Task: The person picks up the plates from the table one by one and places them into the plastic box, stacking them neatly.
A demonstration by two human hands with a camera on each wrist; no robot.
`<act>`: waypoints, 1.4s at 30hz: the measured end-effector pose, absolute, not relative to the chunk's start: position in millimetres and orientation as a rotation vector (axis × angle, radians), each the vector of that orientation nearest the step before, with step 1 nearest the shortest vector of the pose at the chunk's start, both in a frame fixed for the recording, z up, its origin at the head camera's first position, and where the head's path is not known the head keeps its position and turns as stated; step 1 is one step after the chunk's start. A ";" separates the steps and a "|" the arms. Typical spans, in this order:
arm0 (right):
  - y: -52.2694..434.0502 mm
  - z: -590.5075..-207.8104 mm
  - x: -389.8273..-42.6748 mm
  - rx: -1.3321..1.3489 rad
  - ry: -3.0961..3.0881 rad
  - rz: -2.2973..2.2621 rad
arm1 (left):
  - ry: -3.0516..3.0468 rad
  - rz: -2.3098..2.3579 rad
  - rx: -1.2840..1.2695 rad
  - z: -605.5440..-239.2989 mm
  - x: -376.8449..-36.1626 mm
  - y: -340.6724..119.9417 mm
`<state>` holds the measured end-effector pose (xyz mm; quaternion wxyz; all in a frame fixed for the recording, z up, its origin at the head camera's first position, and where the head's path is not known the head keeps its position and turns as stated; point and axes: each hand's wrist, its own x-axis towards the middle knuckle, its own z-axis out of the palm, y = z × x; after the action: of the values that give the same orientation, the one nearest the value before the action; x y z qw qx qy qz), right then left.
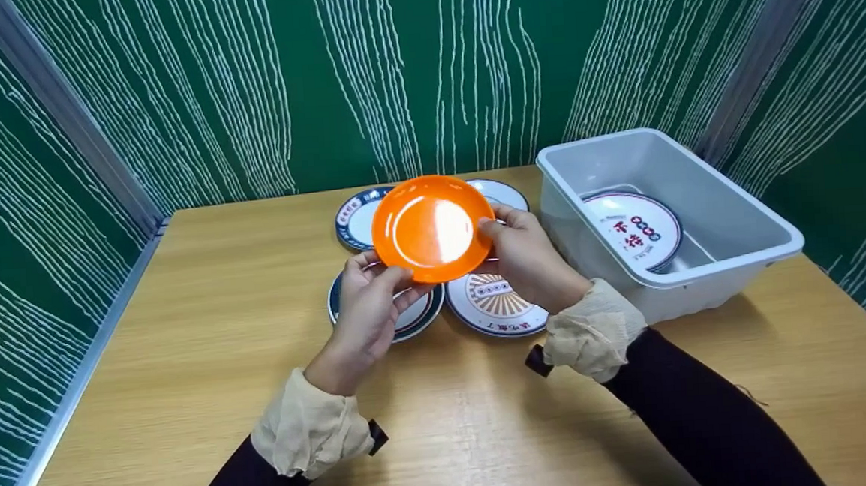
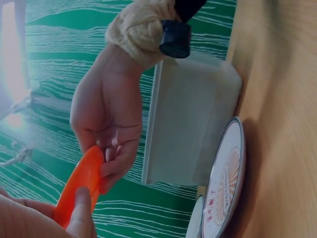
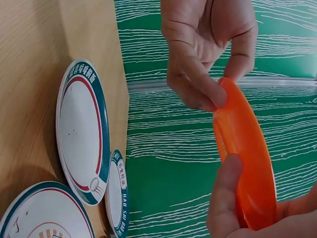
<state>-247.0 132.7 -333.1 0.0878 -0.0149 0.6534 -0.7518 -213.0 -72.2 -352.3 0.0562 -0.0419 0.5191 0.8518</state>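
Note:
Both hands hold an orange plate (image 1: pixel 432 228) up over the table, tilted so its inner face shows in the head view. The left hand (image 1: pixel 365 307) pinches its lower left rim, thumb on the face and fingers behind. At the right rim, the right hand (image 1: pixel 531 256) grips it the same way. Under the orange plate lie several white patterned plates: one with a dark rim (image 1: pixel 434 314), one with a sunburst print (image 1: pixel 501 318), a blue-rimmed one (image 1: pixel 353 221) and a partly hidden one (image 1: pixel 505 192) behind the right hand.
A grey plastic bin (image 1: pixel 721 278) stands on the right of the wooden table (image 1: pixel 220 324). Inside it lies a white plate with red lettering (image 1: pixel 635 234). Green panels with white wavy lines (image 1: pixel 467 68) close off the back and both sides.

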 end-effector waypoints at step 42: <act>221.7 -316.3 -238.6 0.167 2.136 -2.259 | 2.483 1.578 -0.294 -387.1 -288.2 -176.2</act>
<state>-238.6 221.7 -316.3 0.0140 0.0536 0.6860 -0.7255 -288.2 -176.2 -387.1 0.0921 -0.0990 0.8363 0.5314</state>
